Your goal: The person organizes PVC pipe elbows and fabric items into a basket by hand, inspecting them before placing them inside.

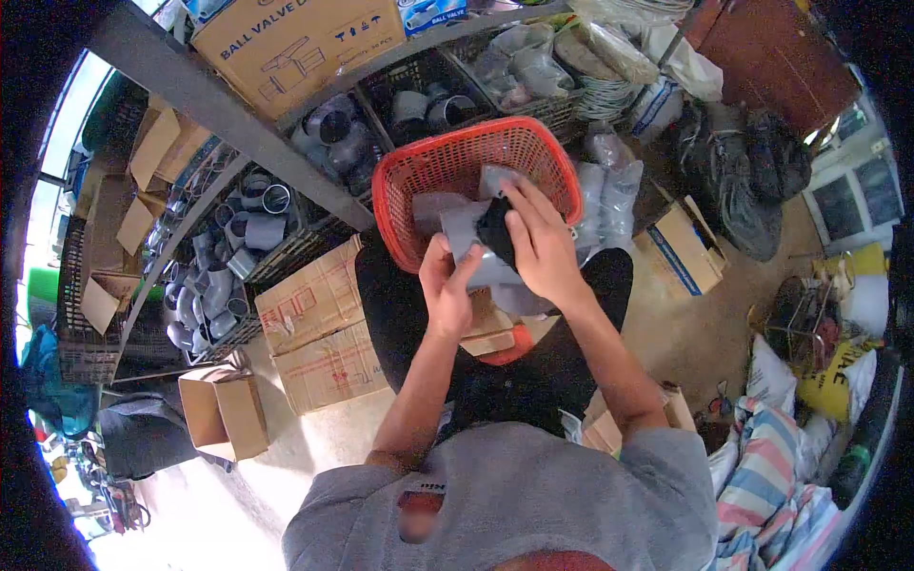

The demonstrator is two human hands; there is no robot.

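A grey plastic pipe fitting (461,225) is held over the front part of a red plastic basket (409,164). My left hand (448,285) has its fingers closed on the fitting's lower left side. In my right hand (539,238) a black cloth (495,231) is pressed against the fitting's right side. More grey fittings (433,207) lie in the basket, partly hidden by my hands. The basket rests in front of my lap, between my knees.
Black crates with grey fittings (214,285) stand on shelves at the left and behind the basket. A flattened carton (324,324) and an open box (224,411) lie at the left. Another box (682,249) and striped sacks (762,476) are at the right.
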